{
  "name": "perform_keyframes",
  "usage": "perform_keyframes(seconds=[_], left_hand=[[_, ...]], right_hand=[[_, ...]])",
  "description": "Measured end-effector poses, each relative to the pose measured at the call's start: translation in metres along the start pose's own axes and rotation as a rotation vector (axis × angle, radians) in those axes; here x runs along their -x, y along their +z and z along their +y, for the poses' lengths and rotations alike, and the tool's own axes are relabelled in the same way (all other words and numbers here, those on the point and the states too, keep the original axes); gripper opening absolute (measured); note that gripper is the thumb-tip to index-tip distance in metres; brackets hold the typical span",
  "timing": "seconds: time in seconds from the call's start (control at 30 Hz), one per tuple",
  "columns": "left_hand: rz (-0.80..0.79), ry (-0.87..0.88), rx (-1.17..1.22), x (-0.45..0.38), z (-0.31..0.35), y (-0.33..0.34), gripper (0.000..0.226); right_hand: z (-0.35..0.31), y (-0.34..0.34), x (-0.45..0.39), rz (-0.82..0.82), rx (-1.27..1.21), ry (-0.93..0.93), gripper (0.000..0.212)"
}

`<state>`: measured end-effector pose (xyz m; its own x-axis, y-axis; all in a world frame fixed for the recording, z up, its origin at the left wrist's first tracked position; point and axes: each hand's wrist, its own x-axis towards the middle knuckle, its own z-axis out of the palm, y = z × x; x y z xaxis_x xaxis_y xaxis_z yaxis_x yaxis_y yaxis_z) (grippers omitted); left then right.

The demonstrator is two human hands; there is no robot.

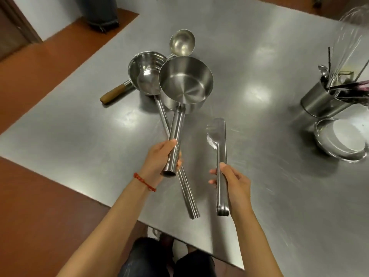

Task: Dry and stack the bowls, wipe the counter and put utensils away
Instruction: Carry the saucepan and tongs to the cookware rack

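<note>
My left hand (159, 156) grips the tubular handle of a steel saucepan (185, 82), whose pan is raised over the steel counter (79, 136). My right hand (233, 180) holds steel tongs (220, 156) by the middle, tips pointing away from me. Under the saucepan lies a long-handled steel ladle (148, 80), its handle running toward me. Behind it sits a second pan with a wooden handle (114, 93). Another ladle (182, 42) lies farther back.
At the right edge a steel utensil holder (321, 100) holds a whisk, spoons and dark tools. In front of it stand stacked steel bowls (339, 138). Red-brown floor shows left of the counter, with a dark bin at the back.
</note>
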<state>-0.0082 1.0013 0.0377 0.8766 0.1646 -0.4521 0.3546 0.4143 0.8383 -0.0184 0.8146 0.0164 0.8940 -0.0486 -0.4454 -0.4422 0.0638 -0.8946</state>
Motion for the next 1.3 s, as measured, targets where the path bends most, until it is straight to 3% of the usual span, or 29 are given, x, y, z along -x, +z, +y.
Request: perform_keyframes(seconds=[0.33,0.8,1.03,1.3], left_hand=[[0.345,0.172,0.148,0.084,-0.015,-0.107,0.018],[0.845,0.323,0.310,0.213,-0.010,-0.390,0.022],[0.971,0.350,0.417,0.245,0.015,-0.508,0.018],[1.006,0.353,0.474,0.206,0.063,-0.618,0.014]], right_hand=[[0.017,0.085,0.032,-0.330,0.206,0.015,0.022],[0.088,0.375,0.135,-0.782,0.431,0.008,0.025],[0.115,0.503,0.186,-0.890,0.451,0.070,0.020],[0.117,0.654,0.172,-1.006,0.486,0.005,0.013]])
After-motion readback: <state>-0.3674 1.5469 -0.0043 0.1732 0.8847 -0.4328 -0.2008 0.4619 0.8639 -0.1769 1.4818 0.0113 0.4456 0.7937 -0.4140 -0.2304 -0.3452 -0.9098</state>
